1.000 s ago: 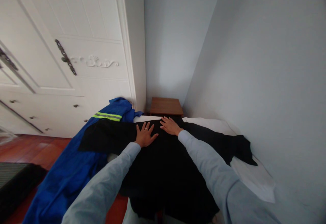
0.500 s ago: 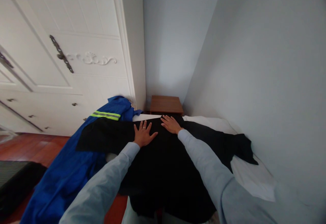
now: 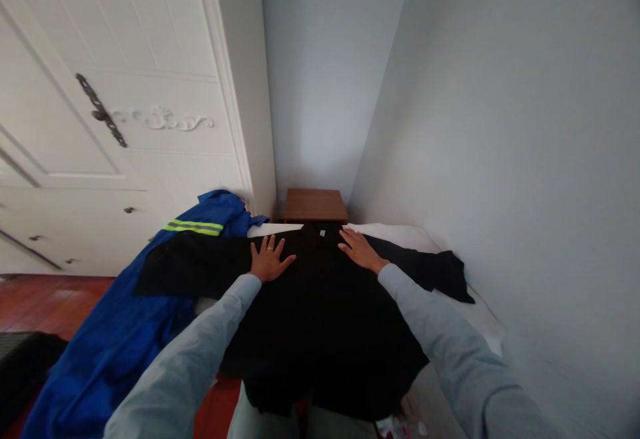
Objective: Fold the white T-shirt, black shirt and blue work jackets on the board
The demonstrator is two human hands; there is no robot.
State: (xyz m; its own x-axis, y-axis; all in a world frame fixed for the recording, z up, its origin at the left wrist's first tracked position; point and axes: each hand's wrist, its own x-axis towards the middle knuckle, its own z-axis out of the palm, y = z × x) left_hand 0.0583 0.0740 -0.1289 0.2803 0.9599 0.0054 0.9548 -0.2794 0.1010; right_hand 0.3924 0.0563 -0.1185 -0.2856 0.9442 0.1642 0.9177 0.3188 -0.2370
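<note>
A black long-sleeved garment, which looks like a shirt (image 3: 320,312), is spread out in front of me with its sleeves stretched to both sides. A small pale label shows at its neck. My left hand (image 3: 270,259) lies flat on its upper left part, fingers spread, a ring on one finger. On the upper right part, near the collar, rests my right hand (image 3: 361,250) with its fingers stretched out. Neither hand grips the cloth. The left sleeve lies over a blue garment (image 3: 120,339) with a yellow and grey reflective band.
White cloth (image 3: 410,234) shows under the black garment. A white wardrobe (image 3: 170,46) stands at the left and a grey wall (image 3: 500,126) at the right. Behind is a small brown wooden table (image 3: 316,204). A dark item (image 3: 30,366) lies on the red floor at the left.
My right hand has moved right, away from the neck, so the label shows now. The right sleeve lies straighter. My left hand stays flat at the same place on the garment.
</note>
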